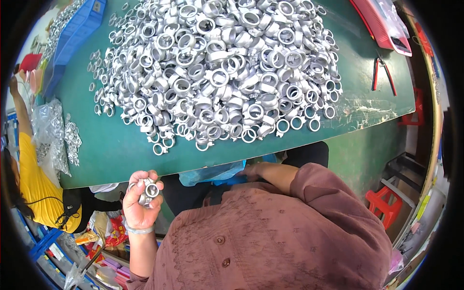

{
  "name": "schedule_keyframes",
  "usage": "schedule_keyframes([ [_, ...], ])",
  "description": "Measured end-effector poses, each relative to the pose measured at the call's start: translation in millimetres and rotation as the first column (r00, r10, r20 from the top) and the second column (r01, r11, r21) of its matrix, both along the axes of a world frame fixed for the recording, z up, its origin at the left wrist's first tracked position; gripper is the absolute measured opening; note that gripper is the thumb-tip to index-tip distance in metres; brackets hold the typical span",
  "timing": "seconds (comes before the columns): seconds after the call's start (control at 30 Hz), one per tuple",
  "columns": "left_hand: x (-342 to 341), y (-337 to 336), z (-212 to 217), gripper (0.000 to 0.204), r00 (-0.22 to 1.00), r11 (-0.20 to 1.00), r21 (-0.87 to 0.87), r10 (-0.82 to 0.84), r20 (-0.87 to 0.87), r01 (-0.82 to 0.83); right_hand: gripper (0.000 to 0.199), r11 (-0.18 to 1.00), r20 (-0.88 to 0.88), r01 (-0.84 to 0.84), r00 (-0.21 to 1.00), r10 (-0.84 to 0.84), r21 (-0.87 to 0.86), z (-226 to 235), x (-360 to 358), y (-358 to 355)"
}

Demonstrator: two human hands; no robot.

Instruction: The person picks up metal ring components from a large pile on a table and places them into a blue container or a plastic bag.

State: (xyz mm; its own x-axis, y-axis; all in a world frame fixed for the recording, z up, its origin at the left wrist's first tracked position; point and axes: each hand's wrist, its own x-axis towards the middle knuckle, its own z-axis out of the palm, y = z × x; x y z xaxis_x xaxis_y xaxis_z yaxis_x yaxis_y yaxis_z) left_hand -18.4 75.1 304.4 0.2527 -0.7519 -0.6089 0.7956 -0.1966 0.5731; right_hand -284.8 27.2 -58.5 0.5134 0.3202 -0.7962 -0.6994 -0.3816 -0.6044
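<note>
My left hand (139,200) is raised below the table's near edge, fingers curled around a few silver metal ring fittings (147,190). A thin bracelet sits on that wrist. My right hand (251,170) reaches under the table edge toward a blue plastic bag (212,174); only its back shows, and its fingers are hidden. A big heap of the same silver ring fittings (217,67) covers the middle of the green table (116,154).
A blue crate (72,34) with more fittings stands at the far left. A clear bag of fittings (50,130) lies at the left edge beside a person in yellow (34,188). Red-handled pliers (382,72) and a red tray (382,21) lie right. A red stool (384,203) stands below.
</note>
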Motion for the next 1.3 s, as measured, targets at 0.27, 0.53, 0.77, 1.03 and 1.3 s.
schedule_keyframes([
  [0.27,-6.7,-4.0,24.1,0.017,0.998,0.995,0.091,-0.033,0.059,0.028,0.053,0.941,-0.038,0.291,0.957,-0.289,0.173,29.0,-4.1,15.3],
  [0.53,-11.9,1.2,-11.4,0.019,0.986,0.982,-0.113,-0.144,0.080,0.152,0.058,0.996,0.220,0.079,0.972,-0.088,0.053,33.8,7.6,-26.0],
  [0.77,-11.2,54.6,-51.8,0.018,0.976,0.963,-0.157,-0.213,0.049,0.218,0.047,0.474,0.560,0.767,0.640,-0.526,-0.432,39.5,-24.1,-87.0],
  [1.03,7.3,88.0,-80.9,0.024,0.986,0.988,-0.038,-0.144,0.087,0.148,0.036,0.088,0.712,0.708,0.702,0.017,-0.700,161.3,-10.9,-151.9],
  [1.3,-18.9,54.1,-58.7,0.057,0.690,0.800,0.128,-0.576,0.438,0.587,0.049,0.173,0.655,0.644,0.756,0.007,-0.745,200.7,-2.0,-157.4],
])
